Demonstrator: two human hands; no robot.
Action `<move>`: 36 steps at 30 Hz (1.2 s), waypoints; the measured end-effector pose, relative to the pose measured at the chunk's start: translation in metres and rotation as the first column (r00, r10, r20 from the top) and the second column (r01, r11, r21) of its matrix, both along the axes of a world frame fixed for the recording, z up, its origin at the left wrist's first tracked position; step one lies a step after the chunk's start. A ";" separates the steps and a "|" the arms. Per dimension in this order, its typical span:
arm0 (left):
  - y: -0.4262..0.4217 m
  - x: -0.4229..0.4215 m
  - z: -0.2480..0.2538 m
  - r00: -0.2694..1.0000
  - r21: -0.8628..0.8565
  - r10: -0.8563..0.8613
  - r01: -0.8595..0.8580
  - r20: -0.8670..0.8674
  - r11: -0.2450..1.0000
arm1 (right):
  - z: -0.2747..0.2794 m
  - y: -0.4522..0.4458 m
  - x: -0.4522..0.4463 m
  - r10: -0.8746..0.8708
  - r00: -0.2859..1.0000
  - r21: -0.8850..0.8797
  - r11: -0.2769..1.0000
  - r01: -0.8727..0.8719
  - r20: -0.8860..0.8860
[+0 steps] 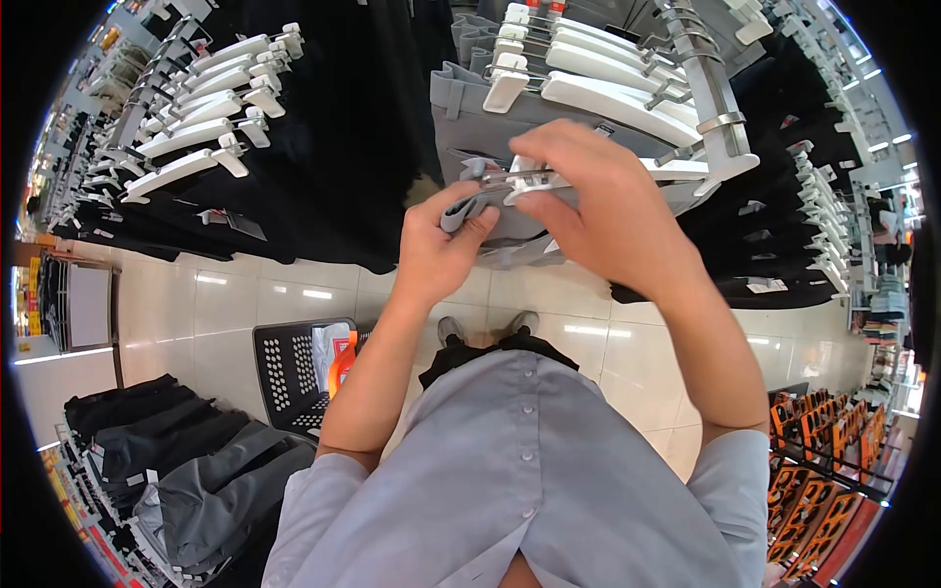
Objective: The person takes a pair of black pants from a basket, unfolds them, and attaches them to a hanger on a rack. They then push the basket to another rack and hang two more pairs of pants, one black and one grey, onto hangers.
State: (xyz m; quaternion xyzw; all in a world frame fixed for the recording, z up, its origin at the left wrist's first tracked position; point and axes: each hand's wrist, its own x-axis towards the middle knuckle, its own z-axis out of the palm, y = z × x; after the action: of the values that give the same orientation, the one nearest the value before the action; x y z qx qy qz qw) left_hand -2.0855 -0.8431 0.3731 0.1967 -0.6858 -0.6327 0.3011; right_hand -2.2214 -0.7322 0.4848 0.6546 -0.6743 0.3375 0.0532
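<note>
My left hand (431, 255) pinches the folded waistband of a pair of grey trousers (459, 214) between thumb and fingers. Close by on the right, my right hand (622, 216) has its thumb and fingers closed around the white clip (530, 182) of a hanger. The hanger's metal bar runs between the two hands, and its far part lies behind my right hand. Just beyond hang more grey trousers (470, 118) on white clip hangers (618, 103). Whether the waistband sits inside a clip is hard to see.
A metal rack arm (720, 127) juts out at the upper right. Dark garments hang on white hangers (201, 132) at the left. On the tiled floor stands a black basket (279, 367); dark folded clothes (211, 480) lie lower left, orange-carded goods (823, 431) lower right.
</note>
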 end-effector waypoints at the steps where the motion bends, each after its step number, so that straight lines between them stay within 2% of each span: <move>1: -0.002 0.000 0.004 1.000 0.000 -0.010 0.010 0.012 1.000 | 0.001 -0.004 -0.005 0.019 0.999 0.094 0.995 -0.023 0.039; 2: -0.003 0.000 0.007 1.000 0.002 -0.016 0.016 0.023 1.000 | 0.002 -0.007 -0.007 0.038 0.996 0.188 0.981 -0.053 0.081; 8: -0.015 -0.007 0.001 0.998 0.036 -0.043 0.041 0.047 0.999 | 0.000 -0.017 -0.007 0.076 0.981 0.140 0.985 -0.102 0.176; 11: -0.018 -0.010 -0.004 0.995 0.178 -0.019 0.002 0.094 0.984 | 0.000 -0.020 -0.010 0.090 0.985 0.133 0.985 -0.110 0.147; 14: -0.013 -0.008 -0.015 0.996 0.287 -0.037 0.014 0.077 0.958 | -0.009 -0.023 -0.010 0.103 0.984 -0.016 0.995 -0.102 0.148; 17: -0.010 -0.004 -0.015 0.992 0.219 -0.101 0.082 0.079 0.972 | -0.011 -0.026 -0.010 0.082 0.988 -0.063 0.995 -0.075 0.133; 20: -0.005 -0.004 -0.017 0.990 0.202 -0.089 0.065 0.111 0.977 | -0.008 -0.018 -0.008 0.018 1.000 -0.259 0.966 -0.021 -0.014; 23: -0.001 -0.005 -0.017 0.986 0.115 -0.064 0.046 0.153 0.992 | -0.011 0.020 -0.018 0.036 0.999 -0.452 0.892 -0.025 0.016; 25: 0.005 -0.010 -0.018 0.994 0.089 -0.063 0.055 0.085 0.994 | -0.026 0.058 -0.023 -0.132 0.981 -0.522 0.832 0.187 0.142; 27: 0.007 -0.016 -0.018 0.997 0.056 -0.068 0.066 0.027 0.996 | -0.055 0.100 -0.035 -0.282 0.905 -0.561 0.713 0.419 0.318; 29: 0.008 -0.026 -0.012 0.993 -0.030 -0.103 0.104 0.057 0.994 | -0.074 0.133 -0.037 -0.329 0.805 -0.564 0.583 0.585 0.494; 30: 0.010 -0.033 -0.010 0.991 -0.083 -0.120 0.125 0.058 0.989 | -0.086 0.152 -0.041 -0.348 0.775 -0.478 0.633 0.609 0.527; 33: 0.020 -0.052 0.000 0.956 -0.157 -0.238 0.265 0.169 0.951 | -0.102 0.146 -0.062 -0.392 0.496 -0.142 0.656 0.741 0.775; 35: 0.032 -0.072 0.003 0.941 -0.261 -0.286 0.326 0.181 0.909 | -0.124 0.142 -0.088 -0.242 0.395 -0.027 0.824 0.565 0.886; 36: 0.036 -0.080 0.002 0.915 -0.210 -0.334 0.381 0.225 0.901 | -0.130 0.139 -0.096 -0.151 0.306 -0.030 0.857 0.514 0.940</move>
State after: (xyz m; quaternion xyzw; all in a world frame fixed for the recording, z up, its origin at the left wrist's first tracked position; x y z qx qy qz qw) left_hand -2.1652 -0.8071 0.3749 0.0849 -0.8090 -0.5652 0.1374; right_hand -2.3171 -0.5933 0.3546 0.1817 -0.6447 0.7273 -0.1499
